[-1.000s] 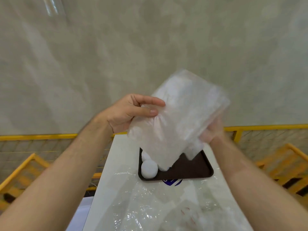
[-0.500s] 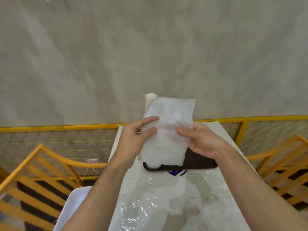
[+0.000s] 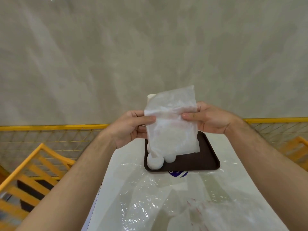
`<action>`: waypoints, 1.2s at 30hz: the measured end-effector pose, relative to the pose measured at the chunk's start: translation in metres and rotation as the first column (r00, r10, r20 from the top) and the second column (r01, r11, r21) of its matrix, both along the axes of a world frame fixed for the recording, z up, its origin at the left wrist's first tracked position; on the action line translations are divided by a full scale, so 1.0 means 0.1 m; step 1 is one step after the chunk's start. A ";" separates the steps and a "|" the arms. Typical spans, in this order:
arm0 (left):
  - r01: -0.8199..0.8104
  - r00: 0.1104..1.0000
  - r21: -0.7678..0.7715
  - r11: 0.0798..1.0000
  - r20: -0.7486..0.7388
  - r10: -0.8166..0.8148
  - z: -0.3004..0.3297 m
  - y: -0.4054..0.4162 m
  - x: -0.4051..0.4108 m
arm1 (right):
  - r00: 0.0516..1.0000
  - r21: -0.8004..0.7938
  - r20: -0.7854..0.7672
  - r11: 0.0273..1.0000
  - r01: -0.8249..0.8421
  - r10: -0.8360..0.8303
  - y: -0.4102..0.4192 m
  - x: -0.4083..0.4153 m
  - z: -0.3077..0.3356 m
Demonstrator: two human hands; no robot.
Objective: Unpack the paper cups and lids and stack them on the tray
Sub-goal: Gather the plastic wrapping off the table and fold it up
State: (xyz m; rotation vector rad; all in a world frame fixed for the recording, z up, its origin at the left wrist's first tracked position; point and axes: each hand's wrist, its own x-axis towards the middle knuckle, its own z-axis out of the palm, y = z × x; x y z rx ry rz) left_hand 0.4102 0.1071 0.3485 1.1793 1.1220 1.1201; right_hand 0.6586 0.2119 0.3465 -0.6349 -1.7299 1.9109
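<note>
I hold a cloudy plastic bag (image 3: pixel 172 124) upright above the dark brown tray (image 3: pixel 200 162). My left hand (image 3: pixel 131 126) pinches its left edge between thumb and fingers. My right hand (image 3: pixel 208 118) pinches its right edge the same way. White lids (image 3: pixel 155 161) lie on the tray's left side, partly hidden by the bag. The top of a white paper cup stack (image 3: pixel 151 96) shows behind the bag's upper left corner.
The tray sits on a white table (image 3: pixel 125 164). Crumpled clear plastic wrap (image 3: pixel 166 202) covers the near part of the table. Yellow railings (image 3: pixel 50 126) and orange wooden frames (image 3: pixel 33 165) stand left and right. A grey wall rises behind.
The bag went from a raised, shaken slant to a flat upright hold. My right hand shifted from the bag's front lower part to its right edge, and both hands spread apart.
</note>
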 end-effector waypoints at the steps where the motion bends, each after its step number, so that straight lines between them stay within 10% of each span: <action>1: -0.009 1.000 0.029 1.000 -0.018 0.009 0.05 0.02 0.00 | 1.000 0.025 0.003 1.000 -0.001 0.000 0.02 -0.01 0.08; 12: 0.002 1.000 0.309 0.951 0.002 -0.002 0.59 0.15 -0.09 | 0.998 0.188 -0.068 0.982 0.004 0.009 0.12 -0.12 0.77; 27: 0.168 0.986 0.282 0.945 -0.026 -0.167 0.71 0.07 -0.26 | 0.993 0.347 0.114 0.937 -0.049 0.009 0.11 -0.14 0.92; 36: 0.031 0.994 0.309 0.951 -0.109 0.003 0.56 -0.02 0.02 | 0.986 0.367 0.163 0.926 -0.092 0.034 0.14 -0.13 0.99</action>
